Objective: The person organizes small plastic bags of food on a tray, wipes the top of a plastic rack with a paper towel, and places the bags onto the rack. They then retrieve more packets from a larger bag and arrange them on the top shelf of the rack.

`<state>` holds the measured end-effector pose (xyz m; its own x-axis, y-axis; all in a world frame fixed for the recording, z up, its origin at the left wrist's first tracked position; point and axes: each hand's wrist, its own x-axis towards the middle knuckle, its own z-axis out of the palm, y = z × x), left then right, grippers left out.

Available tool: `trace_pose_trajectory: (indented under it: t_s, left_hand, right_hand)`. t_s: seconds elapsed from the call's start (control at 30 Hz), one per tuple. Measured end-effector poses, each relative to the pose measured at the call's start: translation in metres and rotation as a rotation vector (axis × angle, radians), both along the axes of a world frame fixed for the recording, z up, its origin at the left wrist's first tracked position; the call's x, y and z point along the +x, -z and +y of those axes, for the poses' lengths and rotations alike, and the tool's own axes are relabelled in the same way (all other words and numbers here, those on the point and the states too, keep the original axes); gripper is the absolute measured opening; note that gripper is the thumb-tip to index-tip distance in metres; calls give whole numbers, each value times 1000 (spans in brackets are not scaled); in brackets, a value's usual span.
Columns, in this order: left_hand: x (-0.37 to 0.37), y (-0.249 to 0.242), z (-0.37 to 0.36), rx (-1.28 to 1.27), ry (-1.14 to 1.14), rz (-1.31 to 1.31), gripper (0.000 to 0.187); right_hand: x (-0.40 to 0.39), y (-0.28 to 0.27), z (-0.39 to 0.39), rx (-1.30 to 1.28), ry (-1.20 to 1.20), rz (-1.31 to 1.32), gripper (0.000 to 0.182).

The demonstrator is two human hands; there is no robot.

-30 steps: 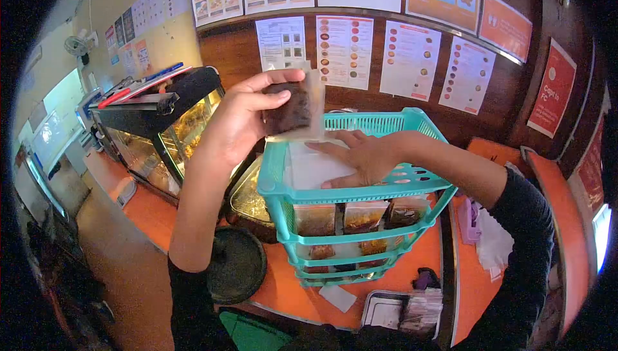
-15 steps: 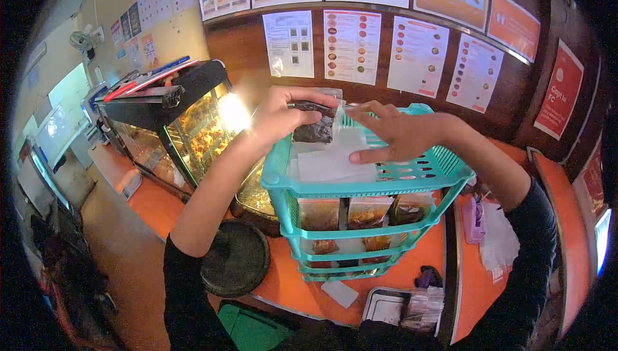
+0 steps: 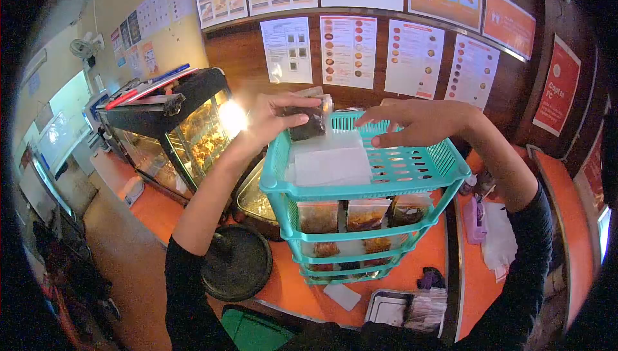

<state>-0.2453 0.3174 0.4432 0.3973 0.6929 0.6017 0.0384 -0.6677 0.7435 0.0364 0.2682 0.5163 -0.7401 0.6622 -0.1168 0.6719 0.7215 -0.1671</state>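
Observation:
My left hand [image 3: 273, 119] grips a small clear packet with dark contents [image 3: 307, 123] above the back left of the top tier of a teal rack [image 3: 360, 190]. White paper sheets [image 3: 331, 165] lie on the left side of that tier, just below the packet. Over the right part of the same tier, my right hand [image 3: 418, 122] hovers with its fingers apart and nothing in it. Lower tiers hold packets with brown and orange contents [image 3: 365, 214].
A lit glass food warmer [image 3: 193, 132] stands at left. Near me are a round black object [image 3: 237, 263], a green bin [image 3: 254, 330] and a metal tray of packets [image 3: 386, 307]. A purple container [image 3: 475, 220] is at right. Posters [image 3: 348, 51] cover the wall.
My right hand has moved off the paper sheets, up and to the right. My left hand and its packet have shifted slightly left. The view has tilted a little.

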Motion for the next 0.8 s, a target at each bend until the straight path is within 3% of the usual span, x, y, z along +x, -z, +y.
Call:
trace_pose_trajectory:
  t_s: [0.07, 0.2, 0.27, 0.4, 0.47, 0.5, 0.57, 0.6, 0.7, 0.8]
  left_hand:
    - [-3, 1, 2, 111, -123, 253, 37]
    - [-6, -6, -7, 116, -217, 376, 35]
    - [-9, -3, -4, 364, -330, 466, 35]
    - [-10, -5, -11, 392, -313, 386, 35]
    - [-8, -13, -21, 230, -215, 309, 33]
    - [-6, -16, -23, 232, -215, 306, 33]
    - [-3, -20, -25, 287, -147, 213, 30]
    - [1, -24, -25, 290, -148, 210, 30]
    - [24, -33, -26, 264, -85, 179, 42]
    - [50, -39, -30, 330, -39, 141, 67]
  right_hand:
    - [-5, 2, -4, -74, 20, -9, 48]
    - [-7, 23, 6, -55, -28, 49, 46]
    - [-10, 29, 14, 10, -47, 79, 43]
    - [-19, 24, 20, 67, -34, 67, 43]
    - [-28, 18, 15, 201, 96, 231, 37]
    - [-32, 15, 13, 204, 96, 229, 37]
    - [-41, 9, 11, 97, 78, 583, 41]
    - [-48, 8, 11, 166, 86, 613, 46]
    - [-51, -6, 7, -54, 183, 611, 40]
    - [-34, -5, 25, -82, 282, 577, 29]
